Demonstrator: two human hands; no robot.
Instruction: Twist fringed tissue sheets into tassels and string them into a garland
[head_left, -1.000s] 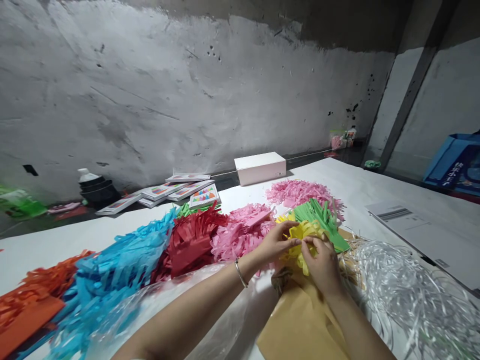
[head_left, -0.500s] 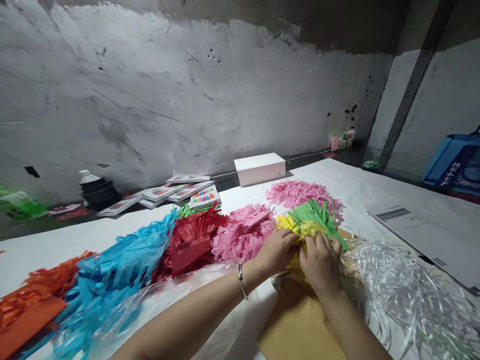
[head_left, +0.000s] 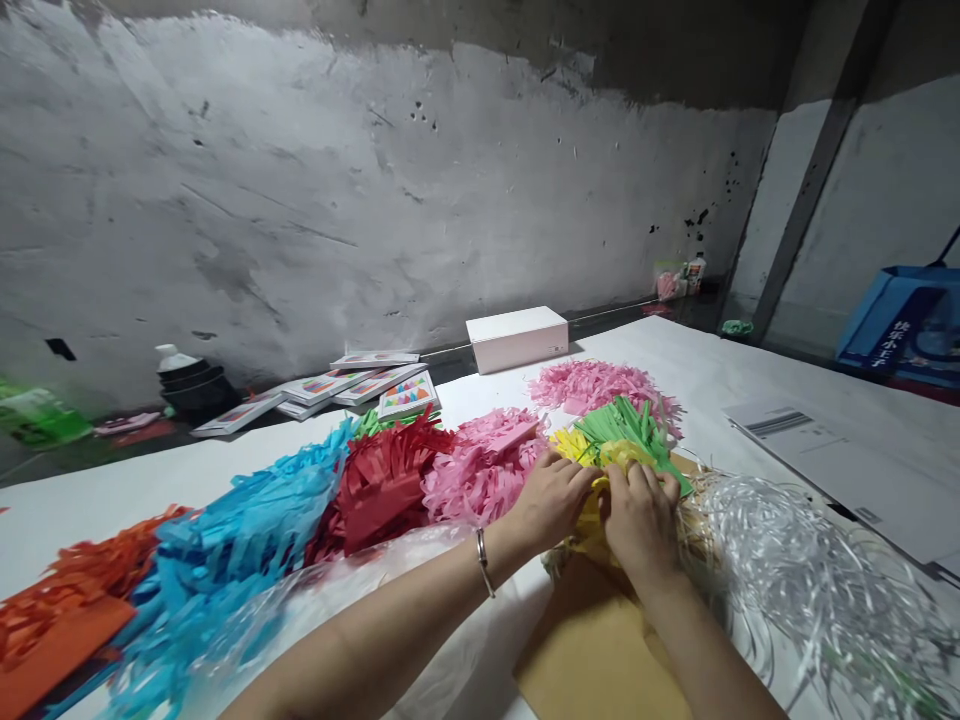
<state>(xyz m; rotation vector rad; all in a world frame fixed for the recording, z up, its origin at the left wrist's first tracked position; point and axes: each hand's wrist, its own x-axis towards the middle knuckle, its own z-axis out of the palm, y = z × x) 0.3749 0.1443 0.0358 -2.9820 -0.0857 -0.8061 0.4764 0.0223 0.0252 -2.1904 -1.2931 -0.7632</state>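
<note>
My left hand point(head_left: 556, 497) and my right hand point(head_left: 639, 515) meet over a yellow tissue-paper fringe point(head_left: 596, 535), fingers closed on it side by side. A metal bangle point(head_left: 484, 562) circles my left wrist. Just beyond my fingers lies a green paper fringe point(head_left: 626, 428). Pink fringed paper point(head_left: 487, 470) is left of my left hand, with more pink fringe point(head_left: 607, 385) behind. Below my hands rests a brown sheet point(head_left: 600, 645), like kraft paper or card. The fingertips and the part of the yellow paper they pinch are partly hidden.
Red point(head_left: 386, 485), blue point(head_left: 255, 520) and orange fringes point(head_left: 82, 600) spread leftward beside clear plastic point(head_left: 360, 610). Silvery shredded strips point(head_left: 810, 570) pile up at right, near a flat white box point(head_left: 847, 480). A white box point(head_left: 517, 340) and several colourful packs point(head_left: 360, 385) stand by the wall.
Both hands stay on the yellow paper, shifting only slightly. The whole view has moved a little; nothing else has visibly changed place.
</note>
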